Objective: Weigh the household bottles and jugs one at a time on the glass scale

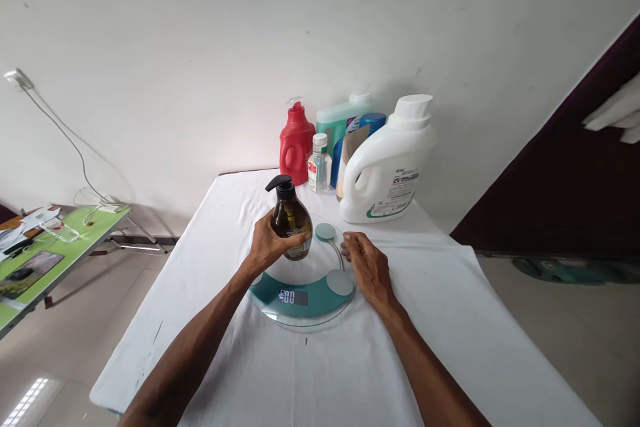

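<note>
My left hand point(270, 240) is wrapped round a dark brown pump bottle point(291, 215) with a black pump head, its thumb across the front. The bottle is upright over the round glass bathroom scale point(320, 305); whether its base touches the glass cannot be told. The scale's lit display point(293, 297) shows zeros. At the scale's right edge, my right hand point(367, 267) rests with its fingers curled in and nothing visible in them.
Behind the scale stand a red jug point(296, 140), a small clear bottle point(319, 167), a green bottle point(333, 117), a blue-capped bottle point(373, 121) and a big white detergent jug point(395, 160). A white cloth point(435, 320) covers the table. A cluttered green table point(85, 240) is at left.
</note>
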### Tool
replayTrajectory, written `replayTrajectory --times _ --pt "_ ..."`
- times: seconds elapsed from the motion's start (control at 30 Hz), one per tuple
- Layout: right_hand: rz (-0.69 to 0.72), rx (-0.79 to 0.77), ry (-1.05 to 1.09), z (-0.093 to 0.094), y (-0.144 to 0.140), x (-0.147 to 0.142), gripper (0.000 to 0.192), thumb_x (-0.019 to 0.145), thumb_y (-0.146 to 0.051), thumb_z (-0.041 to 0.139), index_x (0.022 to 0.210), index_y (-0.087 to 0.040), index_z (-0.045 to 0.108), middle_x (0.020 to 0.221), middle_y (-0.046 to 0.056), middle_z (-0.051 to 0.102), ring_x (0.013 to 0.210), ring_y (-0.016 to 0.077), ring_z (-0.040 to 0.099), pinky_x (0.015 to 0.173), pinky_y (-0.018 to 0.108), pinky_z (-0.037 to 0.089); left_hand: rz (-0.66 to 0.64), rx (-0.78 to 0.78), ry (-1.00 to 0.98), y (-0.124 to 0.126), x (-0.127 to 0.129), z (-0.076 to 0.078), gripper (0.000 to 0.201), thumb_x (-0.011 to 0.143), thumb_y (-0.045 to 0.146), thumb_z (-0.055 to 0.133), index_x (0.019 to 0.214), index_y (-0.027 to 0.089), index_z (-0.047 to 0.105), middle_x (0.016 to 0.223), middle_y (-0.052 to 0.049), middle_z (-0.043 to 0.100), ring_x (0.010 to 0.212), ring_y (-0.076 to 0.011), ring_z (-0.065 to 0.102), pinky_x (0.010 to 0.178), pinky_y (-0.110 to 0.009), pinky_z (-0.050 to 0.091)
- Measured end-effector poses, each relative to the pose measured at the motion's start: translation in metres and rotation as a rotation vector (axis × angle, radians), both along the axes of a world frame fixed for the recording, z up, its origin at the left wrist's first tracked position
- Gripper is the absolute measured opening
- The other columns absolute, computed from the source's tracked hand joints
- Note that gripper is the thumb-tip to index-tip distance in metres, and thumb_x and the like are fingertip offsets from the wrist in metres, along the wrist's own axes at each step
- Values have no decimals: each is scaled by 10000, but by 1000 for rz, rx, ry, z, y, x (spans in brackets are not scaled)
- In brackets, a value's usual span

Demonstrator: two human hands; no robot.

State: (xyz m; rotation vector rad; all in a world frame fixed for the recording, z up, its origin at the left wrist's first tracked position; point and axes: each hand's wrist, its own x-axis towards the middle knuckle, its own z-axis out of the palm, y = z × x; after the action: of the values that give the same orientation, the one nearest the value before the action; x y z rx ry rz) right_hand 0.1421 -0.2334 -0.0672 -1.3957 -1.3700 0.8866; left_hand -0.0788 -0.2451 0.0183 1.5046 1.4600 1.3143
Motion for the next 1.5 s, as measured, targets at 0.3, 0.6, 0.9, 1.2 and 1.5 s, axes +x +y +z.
replayTrajectory --times 0.3,0.6,0.9,1.2,1.5 --pt "-1 -10 1 0 0 1 537 938 -755 476 999 -257 667 910 86 787 860 274 760 815 390 577 18 8 58 -3 -1 -9 475 578 426 993 909 232 713 893 -75 781 829 -300 724 739 -413 570" --pt "-32 -9 32 -5 3 1 538 912 -756 538 992 -250 700 885 86 795 825 274 757 794 401 604 -171 58 -62 -6 -29 -1 671 639 524 994 1201 236 767 1216 -129 788 1157 -373 733 1030 -504 570" --pt "-30 -28 4 1 0 1 485 922 -709 547 1002 -254 695 913 85 794 810 260 752 797 401 615 288 142 -212 7 -100 -52 705 971 807 539 1222 190 770 1380 -174 742 1351 -351 672 1226 -541 457" --pt "-50 -42 6 -2 2 1 553 896 -778 561 1019 -260 711 934 91 807 797 267 755 788 409 625 116 4 -519 19 -101 -84 799 879 873 610 1201 162 778 1360 -198 754 1296 -343 713 1228 -530 471" --pt "-48 -45 -8 1 1 0 518 909 -740 538 1019 -262 705 917 86 795 804 269 750 798 415 625 125 32 -480 17 -99 -85 867 866 930 560 1288 186 702 1248 -176 772 1237 -325 726 1205 -537 483"
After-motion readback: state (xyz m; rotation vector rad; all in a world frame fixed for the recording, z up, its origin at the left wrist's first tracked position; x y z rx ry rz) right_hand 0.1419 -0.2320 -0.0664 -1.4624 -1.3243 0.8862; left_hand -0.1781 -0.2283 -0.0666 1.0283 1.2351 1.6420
